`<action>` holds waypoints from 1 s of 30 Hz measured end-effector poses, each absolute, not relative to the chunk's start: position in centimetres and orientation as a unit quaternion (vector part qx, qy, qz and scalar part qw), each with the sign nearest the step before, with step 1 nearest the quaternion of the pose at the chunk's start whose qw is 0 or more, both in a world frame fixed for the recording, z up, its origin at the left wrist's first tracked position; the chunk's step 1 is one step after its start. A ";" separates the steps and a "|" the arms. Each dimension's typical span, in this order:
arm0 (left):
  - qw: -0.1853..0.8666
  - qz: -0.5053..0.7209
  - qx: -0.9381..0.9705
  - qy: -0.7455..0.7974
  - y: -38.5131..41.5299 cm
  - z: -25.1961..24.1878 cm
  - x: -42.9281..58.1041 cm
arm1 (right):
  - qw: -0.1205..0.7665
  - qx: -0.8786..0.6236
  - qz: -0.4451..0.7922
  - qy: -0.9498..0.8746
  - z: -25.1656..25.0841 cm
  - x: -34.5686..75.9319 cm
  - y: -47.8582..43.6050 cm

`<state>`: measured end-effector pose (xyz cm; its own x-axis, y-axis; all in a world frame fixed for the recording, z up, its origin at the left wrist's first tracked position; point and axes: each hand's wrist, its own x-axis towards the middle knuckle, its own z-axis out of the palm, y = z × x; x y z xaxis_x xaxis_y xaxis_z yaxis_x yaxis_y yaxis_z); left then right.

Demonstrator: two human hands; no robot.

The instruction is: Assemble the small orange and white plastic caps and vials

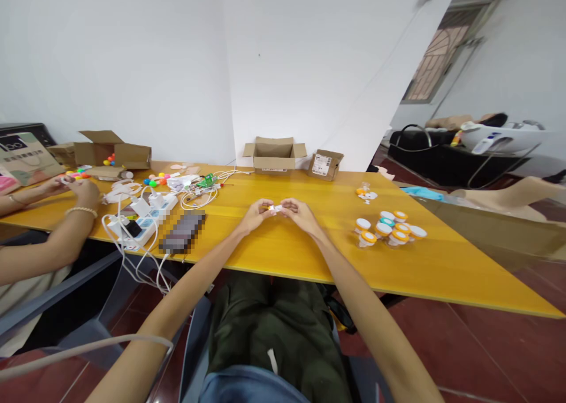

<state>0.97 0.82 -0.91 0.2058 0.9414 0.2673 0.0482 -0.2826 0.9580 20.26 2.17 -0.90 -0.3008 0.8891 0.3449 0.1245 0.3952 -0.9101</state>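
Above the yellow table (287, 250), a small white piece with some orange (276, 208) is held between my two hands. My left hand (257, 215) is closed on its left end, with the fingertips pinched together. On its right end my right hand (300, 214) is closed too, thumb and fingers bent around it. The piece is too small to make out in detail. To the right stands a group of several small clear containers with orange, white and teal lids (391, 229). Behind them lie small orange and clear parts (366, 194).
An open cardboard box (274, 155) and a smaller box (325, 164) stand against the wall. On the left are a power strip (152, 219), white cables, a blurred phone-like object (182, 232) and another person's hands (82, 188) near colourful balls.
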 end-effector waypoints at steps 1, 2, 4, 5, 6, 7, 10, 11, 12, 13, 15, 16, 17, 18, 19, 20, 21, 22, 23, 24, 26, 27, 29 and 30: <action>0.462 0.497 0.620 0.394 0.8 -0.8 0.9 | 0.465 -0.365 0.416 -0.691 -1.0 20.2 2.2; 0.474 0.499 0.608 0.395 0.8 -0.8 0.8 | 0.465 -0.365 0.419 -0.689 -1.0 20.1 2.1; 0.500 0.501 0.586 0.394 0.7 -0.7 0.8 | 0.466 -0.365 0.419 -0.688 -1.0 19.9 2.1; 0.511 0.502 0.576 0.394 0.7 -0.7 0.8 | 0.468 -0.363 0.416 -0.690 -0.9 19.8 2.0; 0.519 0.504 0.567 0.393 0.7 -0.7 0.8 | 0.471 -0.362 0.412 -0.691 -0.9 19.7 2.0; 0.525 0.506 0.560 0.392 0.7 -0.7 0.9 | 0.474 -0.360 0.407 -0.692 -0.9 19.6 2.0; 0.533 0.513 0.549 0.390 0.8 -0.6 0.9 | 0.482 -0.357 0.395 -0.695 -0.9 19.4 1.9; 0.534 0.513 0.547 0.391 0.8 -0.5 0.9 | 0.482 -0.356 0.393 -0.697 -0.9 19.4 1.8; 0.535 0.512 0.546 0.391 0.8 -0.5 0.8 | 0.481 -0.355 0.391 -0.700 -0.9 19.3 1.8; 0.536 0.512 0.545 0.392 0.8 -0.5 0.8 | 0.481 -0.353 0.389 -0.702 -0.9 19.3 1.7; 0.538 0.511 0.543 0.392 0.8 -0.4 0.8 | 0.480 -0.346 0.389 -0.706 -0.9 19.4 1.6; 0.539 0.511 0.542 0.392 0.8 -0.4 0.7 | 0.480 -0.343 0.390 -0.707 -0.8 19.4 1.5; 0.540 0.511 0.542 0.391 0.8 -0.3 0.7 | 0.480 -0.341 0.391 -0.707 -0.8 19.4 1.5; 0.541 0.511 0.543 0.390 0.7 -0.3 0.7 | 0.479 -0.340 0.393 -0.708 -0.7 19.4 1.4; 0.540 0.510 0.544 0.390 0.7 -0.3 0.7 | 0.477 -0.341 0.394 -0.708 -0.7 19.5 1.4; 0.539 0.509 0.546 0.390 0.7 -0.3 0.7 | 0.475 -0.342 0.395 -0.708 -0.7 19.5 1.3; 0.537 0.509 0.549 0.390 0.7 -0.4 0.7 | 0.474 -0.344 0.395 -0.708 -0.6 19.5 1.3; 0.534 0.508 0.552 0.389 0.7 -0.4 0.7 | 0.474 -0.347 0.395 -0.706 -0.7 19.5 1.3; 0.532 0.509 0.555 0.388 0.7 -0.4 0.8 | 0.475 -0.351 0.395 -0.704 -0.7 19.5 1.4; 0.530 0.509 0.557 0.387 0.7 -0.4 0.8 | 0.476 -0.354 0.395 -0.702 -0.7 19.5 1.4; 0.527 0.513 0.557 0.386 0.7 -0.4 0.8 | 0.478 -0.357 0.396 -0.698 -0.7 19.5 1.5; 0.527 0.515 0.555 0.386 0.7 -0.4 0.8 | 0.480 -0.358 0.398 -0.696 -0.8 19.5 1.5; 0.527 0.517 0.552 0.387 0.7 -0.3 0.8 | 0.484 -0.357 0.403 -0.690 -0.8 19.5 1.6; 0.527 0.516 0.553 0.388 0.7 -0.3 0.8 | 0.488 -0.357 0.405 -0.686 -0.8 19.5 1.6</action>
